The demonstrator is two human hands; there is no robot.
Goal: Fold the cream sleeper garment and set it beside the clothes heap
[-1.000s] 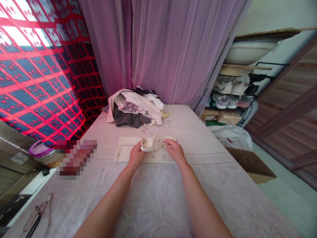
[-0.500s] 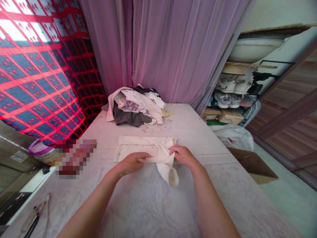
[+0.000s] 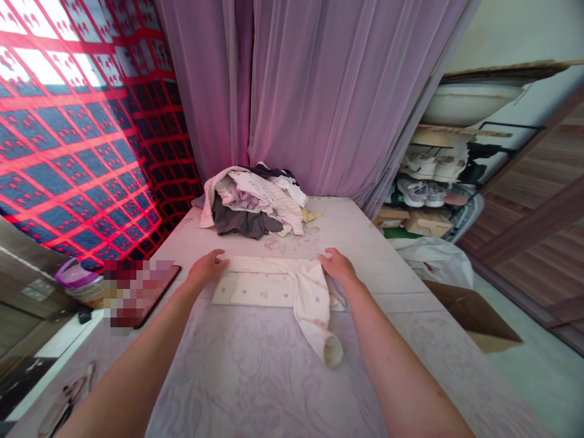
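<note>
A white long-sleeved garment [image 3: 260,289] with small printed hearts lies folded into a flat strip across the bed in front of me. One sleeve [image 3: 314,322] runs from its right end toward me, with the round cuff opening facing my side. At the far left corner of the strip is my left hand [image 3: 207,267], thumb and forefinger a little apart beside the fabric edge. My right hand [image 3: 338,266] is at the far right corner, its thumb and forefinger also apart, close to the cloth. The fabric lies flat under both hands.
A heap of clothes [image 3: 253,204] sits at the far end of the bed [image 3: 264,377]. On the left lie a partly pixelated phone-like object [image 3: 155,298] and a cable [image 3: 86,383]. An open cardboard box [image 3: 469,310] and shoe shelves [image 3: 424,188] stand to the right.
My left hand has moved from the near edge to the far left corner. My right hand has let go of the sleeve and shifted to the far right corner. The sleeve lies flatter.
</note>
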